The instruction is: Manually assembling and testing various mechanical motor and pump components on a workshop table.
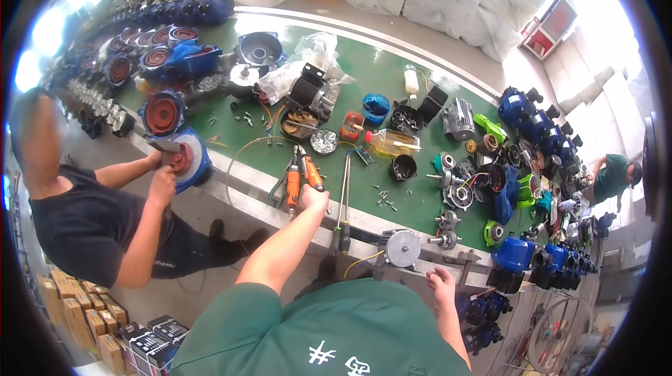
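Note:
At the near edge of the green bench, my left hand (316,198) is closed around the lower end of an orange power screwdriver (312,172). A second orange power screwdriver (292,186) lies just left of it. My right hand (442,284) is beside the near edge, fingers loosely bent and apart, with nothing seen in them. Closest to it is a motor part with a round grey metal cover (402,247) and a yellow wire, at the bench edge. Two long screwdrivers (345,229) lie between my hands, and loose bolts (384,196) are scattered beyond.
A co-worker (91,215) on the left handles a blue pump housing (189,159). Bowls of small parts (323,142), a bottle of yellow liquid (392,143) and a grey motor body (458,120) stand mid-bench. Blue motors (514,253) line the right; boxes (91,313) are stacked lower left.

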Motion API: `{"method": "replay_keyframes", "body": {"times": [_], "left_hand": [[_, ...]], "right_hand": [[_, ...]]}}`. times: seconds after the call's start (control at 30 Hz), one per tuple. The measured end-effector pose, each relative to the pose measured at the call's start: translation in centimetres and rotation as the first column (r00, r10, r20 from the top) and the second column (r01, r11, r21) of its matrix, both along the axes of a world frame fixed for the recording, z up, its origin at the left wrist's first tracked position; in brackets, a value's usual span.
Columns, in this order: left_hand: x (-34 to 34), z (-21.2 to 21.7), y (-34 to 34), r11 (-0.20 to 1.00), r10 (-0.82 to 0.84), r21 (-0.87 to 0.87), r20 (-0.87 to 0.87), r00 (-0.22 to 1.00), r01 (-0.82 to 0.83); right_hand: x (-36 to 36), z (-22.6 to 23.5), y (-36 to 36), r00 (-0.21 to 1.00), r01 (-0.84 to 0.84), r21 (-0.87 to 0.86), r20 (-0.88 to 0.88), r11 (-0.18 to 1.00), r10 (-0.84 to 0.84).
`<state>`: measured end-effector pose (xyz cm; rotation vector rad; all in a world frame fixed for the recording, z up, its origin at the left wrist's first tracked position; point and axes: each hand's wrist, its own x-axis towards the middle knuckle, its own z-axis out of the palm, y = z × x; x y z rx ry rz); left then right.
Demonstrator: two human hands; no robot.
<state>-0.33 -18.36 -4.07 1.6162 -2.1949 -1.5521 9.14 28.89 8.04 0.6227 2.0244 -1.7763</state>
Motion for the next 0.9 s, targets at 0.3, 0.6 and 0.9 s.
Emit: {"method": "replay_keyframes", "body": {"times": [0.3, 0.6, 0.9], "left_hand": [[7.9, 3.1, 5.8, 0.898, -0.319, -0.317, 0.01, 0.948, 0.305], [7.6, 7.9, 13.6, 0.448, -0.894, -0.424, -0.236, 0.381, 0.787], [7.7, 9.1, 17.6, 0.073, -0.991, -0.569, 0.049, 0.123, 0.819]], "right_hand": [[0.1, -2.9, -3.3, 0.955, -0.248, 0.348, -0.071, 0.904, 0.289], [-4.1, 1.6, -10.0, 0.634, -0.229, 0.874, -0.201, 0.429, 0.747], [-6.2, -0.8, -13.8, 0.377, -0.362, 0.92, 0.289, -0.147, 0.88]]}}
